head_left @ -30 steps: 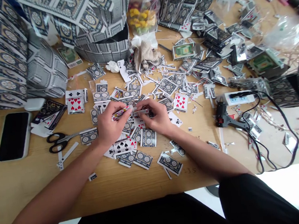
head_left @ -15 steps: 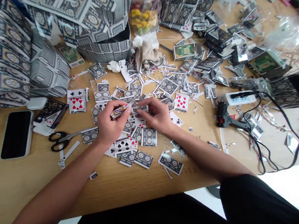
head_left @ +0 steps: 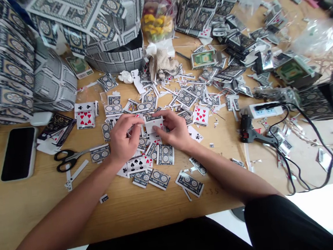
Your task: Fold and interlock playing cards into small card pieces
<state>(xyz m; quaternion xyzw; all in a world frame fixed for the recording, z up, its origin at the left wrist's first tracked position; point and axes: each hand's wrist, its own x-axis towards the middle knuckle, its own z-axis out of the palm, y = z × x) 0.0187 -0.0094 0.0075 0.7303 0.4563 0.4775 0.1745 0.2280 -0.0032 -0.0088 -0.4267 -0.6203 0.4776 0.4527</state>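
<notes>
right hand (head_left: 175, 131) pinching a card (head_left: 152, 126), left hand (head_left: 123, 137) curled beside it, grip unclear, scissors (head_left: 76, 154) on the counter (head_left: 118, 213) at left

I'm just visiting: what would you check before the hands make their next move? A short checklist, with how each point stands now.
1. Right hand grips a pale card piece: ok.
2. Left hand holds a piece too: cannot tell, the view hides it.
3. Scissors lie apart from both hands: ok.
4. Glue gun lies apart from the right hand: ok.
5. Glue gun cool: cannot tell by looking.
6. Tabletop between the forearms free of loose cards: not ok, several lie there.
</notes>
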